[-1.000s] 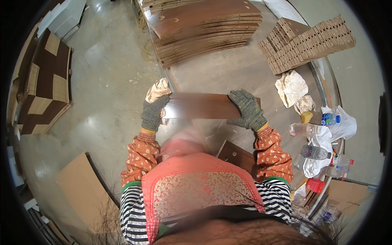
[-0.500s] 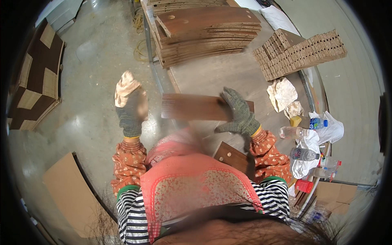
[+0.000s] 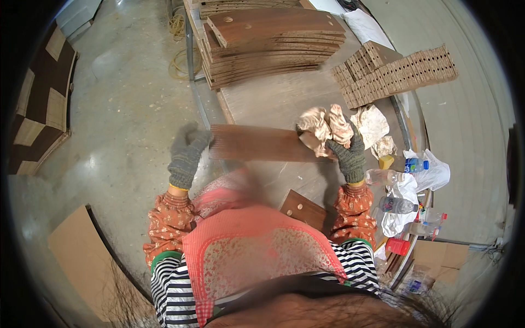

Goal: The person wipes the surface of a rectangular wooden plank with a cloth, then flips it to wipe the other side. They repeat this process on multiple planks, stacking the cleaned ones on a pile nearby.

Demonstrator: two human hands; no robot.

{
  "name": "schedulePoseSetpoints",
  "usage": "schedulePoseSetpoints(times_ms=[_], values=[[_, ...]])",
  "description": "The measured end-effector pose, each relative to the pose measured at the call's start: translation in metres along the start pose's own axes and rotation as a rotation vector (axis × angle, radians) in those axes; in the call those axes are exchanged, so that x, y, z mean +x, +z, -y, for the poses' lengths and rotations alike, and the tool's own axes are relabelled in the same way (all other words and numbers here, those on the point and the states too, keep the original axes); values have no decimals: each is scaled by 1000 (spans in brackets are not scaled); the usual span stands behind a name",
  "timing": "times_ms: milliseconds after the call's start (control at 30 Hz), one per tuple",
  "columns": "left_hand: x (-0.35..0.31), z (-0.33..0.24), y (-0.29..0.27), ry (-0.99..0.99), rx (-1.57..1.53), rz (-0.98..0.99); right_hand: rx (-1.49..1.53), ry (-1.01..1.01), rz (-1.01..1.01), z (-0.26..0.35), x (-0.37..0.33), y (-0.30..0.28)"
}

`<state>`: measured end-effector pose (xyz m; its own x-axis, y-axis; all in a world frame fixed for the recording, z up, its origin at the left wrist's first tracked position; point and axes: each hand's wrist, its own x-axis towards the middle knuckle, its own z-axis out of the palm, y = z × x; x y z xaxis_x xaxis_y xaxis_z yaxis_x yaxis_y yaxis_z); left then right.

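A dark brown wood-grain board (image 3: pixel 251 143) lies crosswise in front of me, its left end jutting past the table edge. My right hand (image 3: pixel 351 159), in a grey-green knitted glove, is closed around a crumpled cream cloth (image 3: pixel 315 130) at the board's right end. The cloth covers part of that end. Beside the left end is my left hand (image 3: pixel 186 158), gloved alike, with its fingers apart and somewhat blurred. Nothing shows in it, and whether it touches the board is unclear. A shorter brown board (image 3: pixel 303 210) with two round inserts rests nearer my apron.
Curved brown boards (image 3: pixel 273 33) are stacked at the table's far end. Drilled pieces (image 3: pixel 399 74) stand in rows at far right. Along the right edge are rags (image 3: pixel 371 126), a yellow sponge (image 3: pixel 386 162) and several bottles (image 3: pixel 398 205). Wrapped brown stacks (image 3: pixel 41 93) stand at left.
The cream cloth has passed from my left hand to my right, and now lies over the board's right end. My left hand has come closer to the board's left end.
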<state>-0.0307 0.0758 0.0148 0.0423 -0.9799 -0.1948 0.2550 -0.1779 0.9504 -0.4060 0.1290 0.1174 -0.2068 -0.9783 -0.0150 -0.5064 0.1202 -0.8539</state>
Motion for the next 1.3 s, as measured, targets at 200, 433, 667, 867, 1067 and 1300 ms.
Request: schedulePoseSetpoints(times_ms=[200,433,667,867,1067,1300], values=[[-10,50,23,-320,-100,414,-890,-304,265,-41,10,20],[-13,41,28,-264,-62,496,-672,-751,324,-4,33,101],[-10,76,20,-106,127,457,-583,-735,698,61,61,181],[-22,83,22,123,207,380,-543,-953,339,67,42,144],[-34,52,23,-87,118,488,-607,-687,307,-16,33,21],[-33,39,24,-16,471,627,-779,-788,155,1,9,48]])
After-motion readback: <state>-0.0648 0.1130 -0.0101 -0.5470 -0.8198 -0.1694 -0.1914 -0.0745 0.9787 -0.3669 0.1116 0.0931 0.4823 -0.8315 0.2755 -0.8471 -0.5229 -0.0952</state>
